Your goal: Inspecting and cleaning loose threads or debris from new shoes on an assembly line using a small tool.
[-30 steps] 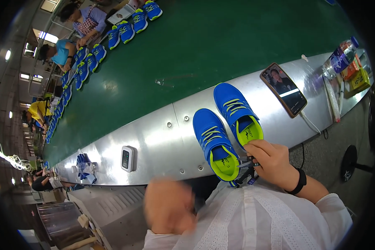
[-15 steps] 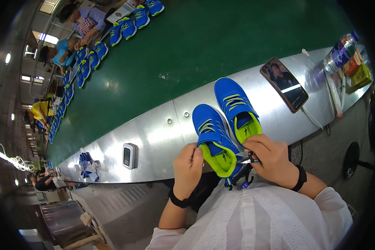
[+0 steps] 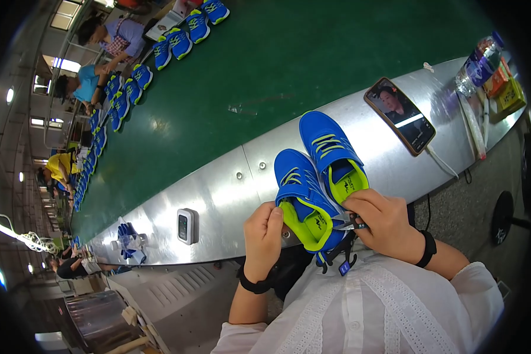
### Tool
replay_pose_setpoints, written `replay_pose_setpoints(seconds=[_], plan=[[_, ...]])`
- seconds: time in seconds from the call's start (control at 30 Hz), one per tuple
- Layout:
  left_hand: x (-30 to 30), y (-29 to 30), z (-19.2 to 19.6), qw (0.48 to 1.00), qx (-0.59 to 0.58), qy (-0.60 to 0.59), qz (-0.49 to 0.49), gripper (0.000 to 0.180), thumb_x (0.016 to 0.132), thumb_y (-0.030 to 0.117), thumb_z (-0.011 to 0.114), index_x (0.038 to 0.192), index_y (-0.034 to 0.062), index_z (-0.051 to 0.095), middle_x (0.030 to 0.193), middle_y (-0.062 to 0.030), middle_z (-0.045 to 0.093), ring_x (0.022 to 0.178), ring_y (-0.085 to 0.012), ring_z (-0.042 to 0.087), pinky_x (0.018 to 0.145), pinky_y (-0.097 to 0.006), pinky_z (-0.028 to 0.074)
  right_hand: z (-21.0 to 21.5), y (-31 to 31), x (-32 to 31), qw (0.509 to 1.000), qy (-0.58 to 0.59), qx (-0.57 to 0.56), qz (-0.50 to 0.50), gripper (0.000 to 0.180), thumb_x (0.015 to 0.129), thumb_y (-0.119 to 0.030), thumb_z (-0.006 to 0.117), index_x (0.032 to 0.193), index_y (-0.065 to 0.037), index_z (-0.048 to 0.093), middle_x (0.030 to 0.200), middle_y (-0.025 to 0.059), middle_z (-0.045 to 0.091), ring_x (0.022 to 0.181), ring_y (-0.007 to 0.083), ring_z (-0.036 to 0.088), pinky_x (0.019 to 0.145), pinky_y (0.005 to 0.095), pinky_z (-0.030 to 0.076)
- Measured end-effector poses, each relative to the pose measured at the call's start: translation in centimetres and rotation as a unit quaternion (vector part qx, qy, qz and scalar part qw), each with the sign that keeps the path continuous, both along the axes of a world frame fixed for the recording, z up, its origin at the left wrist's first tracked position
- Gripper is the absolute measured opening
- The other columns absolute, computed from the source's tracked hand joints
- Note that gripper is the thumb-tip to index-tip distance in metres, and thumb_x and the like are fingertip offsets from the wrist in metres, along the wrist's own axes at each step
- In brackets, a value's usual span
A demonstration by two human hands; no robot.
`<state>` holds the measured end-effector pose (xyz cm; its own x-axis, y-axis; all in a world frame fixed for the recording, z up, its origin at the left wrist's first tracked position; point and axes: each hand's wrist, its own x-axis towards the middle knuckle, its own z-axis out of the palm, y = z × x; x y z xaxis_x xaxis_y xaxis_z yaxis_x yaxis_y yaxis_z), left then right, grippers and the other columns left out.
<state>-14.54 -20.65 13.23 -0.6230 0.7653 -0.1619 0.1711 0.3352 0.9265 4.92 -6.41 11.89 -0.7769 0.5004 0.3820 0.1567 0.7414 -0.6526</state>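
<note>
A pair of blue sneakers with lime-green lining and laces lies side by side in front of me, toes pointing away. My left hand point(image 3: 263, 241) is closed on the collar of the left sneaker point(image 3: 298, 177), thumb and fingers pinching its edge. In my right hand point(image 3: 383, 224) is a small pair of scissors point(image 3: 343, 219), its metal blades pointing left over the left sneaker's collar. The fingers of that hand also touch the heel edge of the right sneaker point(image 3: 325, 137). Behind the left sneaker's heel hangs a black plastic hook with a small blue tag point(image 3: 345, 268).
On the metal table edge point(image 3: 218, 183) lie a phone point(image 3: 402, 115) with a white cable, a bottle point(image 3: 479, 65), small boxes point(image 3: 508, 97), a white device point(image 3: 186, 226) and blue gloves point(image 3: 125, 239). Across the green belt point(image 3: 218, 71), co-workers sit by rows of blue sneakers point(image 3: 180, 44).
The view has shifted slightly. The left sneaker's heel and its hook tag show a little more, while both hands keep nearly the same hold.
</note>
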Motion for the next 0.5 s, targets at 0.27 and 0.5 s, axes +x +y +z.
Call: replay_pose_setpoints(seconds=[0.27, 0.5], plan=[[0.2, 0.2, -0.4, 0.999, 0.027, -0.040, -0.009, 0.022, 0.097, 0.013, 0.051, 0.095, -0.0055, 0.063, 0.072, -0.0066, 0.063, 0.061, -0.0110, 0.057, 0.058, -0.025, 0.046, 0.2, 0.2, 0.4, 1.000, -0.005, 0.008, -0.011, 0.035, 0.065, -0.003, 0.072, 0.098, -0.006, 0.065, 0.094, 0.0069, 0.064, 0.069, 0.0247, 0.067, 0.057, 0.0335, 0.053], [-0.5, -1.0, 0.3, 0.999, 0.034, -0.017, 0.011, 0.019, 0.097, 0.012, 0.053, 0.097, -0.0046, 0.062, 0.074, -0.0048, 0.063, 0.065, -0.0090, 0.057, 0.060, -0.024, 0.046, 0.4, -0.1, 0.1, 1.000, 0.013, 0.017, 0.009, 0.033, 0.067, -0.004, 0.073, 0.099, -0.005, 0.065, 0.096, 0.0067, 0.063, 0.067, 0.0240, 0.067, 0.057, 0.0325, 0.053]])
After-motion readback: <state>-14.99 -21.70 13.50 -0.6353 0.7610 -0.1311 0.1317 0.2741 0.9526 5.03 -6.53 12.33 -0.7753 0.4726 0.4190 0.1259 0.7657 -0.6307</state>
